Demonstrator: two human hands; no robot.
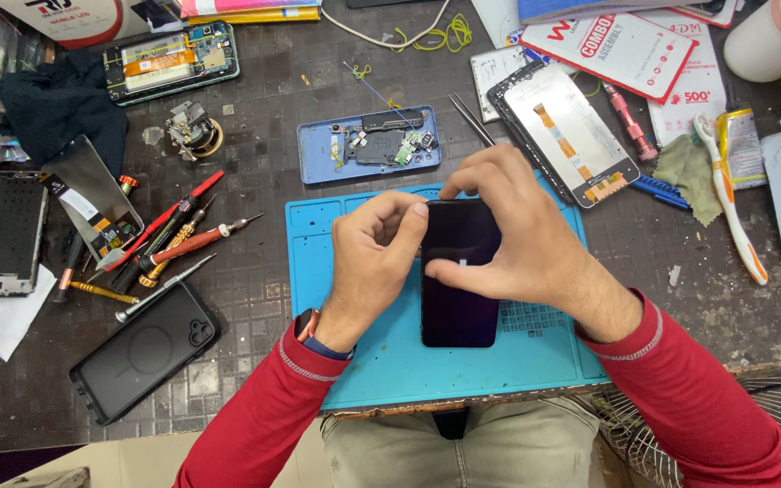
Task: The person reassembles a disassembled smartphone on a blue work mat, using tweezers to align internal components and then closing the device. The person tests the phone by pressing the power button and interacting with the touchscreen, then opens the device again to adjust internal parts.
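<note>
A black phone [459, 298] lies screen-up on the blue work mat [381, 361]. My left hand [368, 262] pinches the phone's upper left edge, thumb on the glass. My right hand [522, 239] covers the upper right part of the phone, fingertips at its top edge and thumb pressed across the screen. Both arms wear red sleeves, and a watch sits on the left wrist.
A blue back cover holding small phone parts [368, 145] lies beyond the mat, tweezers [474, 119] beside it. Red screwdrivers [174, 237] and a black phone case [142, 351] lie left. A loose display panel [567, 136] and a toothbrush [729, 194] lie right.
</note>
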